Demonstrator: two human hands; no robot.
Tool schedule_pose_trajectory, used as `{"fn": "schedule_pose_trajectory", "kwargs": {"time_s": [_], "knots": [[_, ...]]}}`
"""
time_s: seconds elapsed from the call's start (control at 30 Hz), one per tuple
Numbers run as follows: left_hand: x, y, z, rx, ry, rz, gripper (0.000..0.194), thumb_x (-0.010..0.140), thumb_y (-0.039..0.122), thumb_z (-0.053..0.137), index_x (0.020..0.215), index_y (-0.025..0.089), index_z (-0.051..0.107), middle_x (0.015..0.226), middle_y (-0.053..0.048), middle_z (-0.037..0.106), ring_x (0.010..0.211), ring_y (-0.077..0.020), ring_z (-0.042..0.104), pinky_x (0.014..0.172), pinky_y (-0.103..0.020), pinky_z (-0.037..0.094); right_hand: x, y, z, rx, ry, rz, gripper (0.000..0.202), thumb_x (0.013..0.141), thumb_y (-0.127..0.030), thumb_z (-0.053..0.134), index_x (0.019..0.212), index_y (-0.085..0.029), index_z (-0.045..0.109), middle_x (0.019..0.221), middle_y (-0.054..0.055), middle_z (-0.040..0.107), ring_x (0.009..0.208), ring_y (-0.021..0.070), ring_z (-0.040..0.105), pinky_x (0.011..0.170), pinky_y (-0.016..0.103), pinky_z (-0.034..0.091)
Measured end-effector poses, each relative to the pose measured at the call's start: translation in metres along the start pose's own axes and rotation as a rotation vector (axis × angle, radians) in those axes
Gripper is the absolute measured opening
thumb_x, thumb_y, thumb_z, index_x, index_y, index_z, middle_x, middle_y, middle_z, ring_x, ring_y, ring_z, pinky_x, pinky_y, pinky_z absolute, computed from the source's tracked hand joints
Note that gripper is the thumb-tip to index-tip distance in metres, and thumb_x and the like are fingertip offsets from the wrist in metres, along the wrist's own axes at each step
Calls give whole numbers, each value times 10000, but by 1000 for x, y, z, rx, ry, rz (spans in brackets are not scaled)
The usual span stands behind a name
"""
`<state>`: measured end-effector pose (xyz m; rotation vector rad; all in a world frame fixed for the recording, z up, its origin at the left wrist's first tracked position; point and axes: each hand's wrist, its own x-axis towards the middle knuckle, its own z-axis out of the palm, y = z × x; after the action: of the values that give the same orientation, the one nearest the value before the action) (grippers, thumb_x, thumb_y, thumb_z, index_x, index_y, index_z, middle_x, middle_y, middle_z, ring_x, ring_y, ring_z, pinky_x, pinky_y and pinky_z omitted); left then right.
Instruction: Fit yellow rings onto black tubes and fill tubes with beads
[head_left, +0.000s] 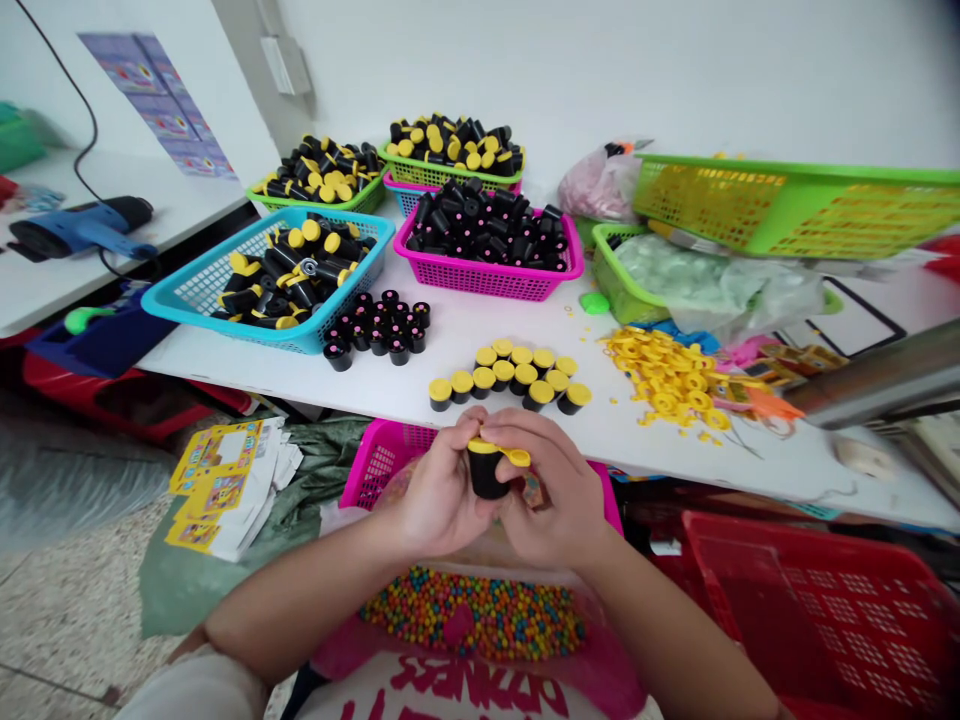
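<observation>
Just past the table's front edge, both hands close around one small black cup with a yellow lid. My left hand grips its left side, with fingertips up at the lid. On the other side my right hand wraps the cup and presses the lid's top. A yellow tab with a round end sticks out to the right between the right fingers. Beneath the hands, many coloured beads lie in a pink basket. Nearby on the table stand several yellow-lidded black cups.
Several black pieces with pink dots stand beside a blue basket. Behind is a pink basket of black pieces. Loose yellow plastic parts lie at right, near a green basket. A blue heat gun lies far left.
</observation>
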<state>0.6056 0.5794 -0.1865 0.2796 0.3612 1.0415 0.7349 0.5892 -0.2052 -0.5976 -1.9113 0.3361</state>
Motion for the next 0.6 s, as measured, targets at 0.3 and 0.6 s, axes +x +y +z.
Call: {"fn": "schedule_pose_trajectory", "kwargs": {"time_s": [0.3, 0.6], "knots": [[-12, 0, -23, 616, -261, 272, 215, 993, 473, 358, 1057, 273, 308, 916, 4, 523, 809, -111, 556, 718, -232, 466, 7, 11, -24, 486, -213, 125, 434, 814, -180, 676, 1232, -286, 618, 1201, 60, 607, 1129, 211, 585, 978, 401, 514], [-12, 40, -26, 1666, -631, 770, 308, 981, 476, 365, 1175, 265, 252, 1064, -75, 545, 1110, -237, 426, 952, -439, 340, 0, 22, -3, 1229, -187, 610, 561, 713, -316, 811, 1235, -373, 612, 1338, 31, 503, 1208, 207, 518, 962, 354, 491]]}}
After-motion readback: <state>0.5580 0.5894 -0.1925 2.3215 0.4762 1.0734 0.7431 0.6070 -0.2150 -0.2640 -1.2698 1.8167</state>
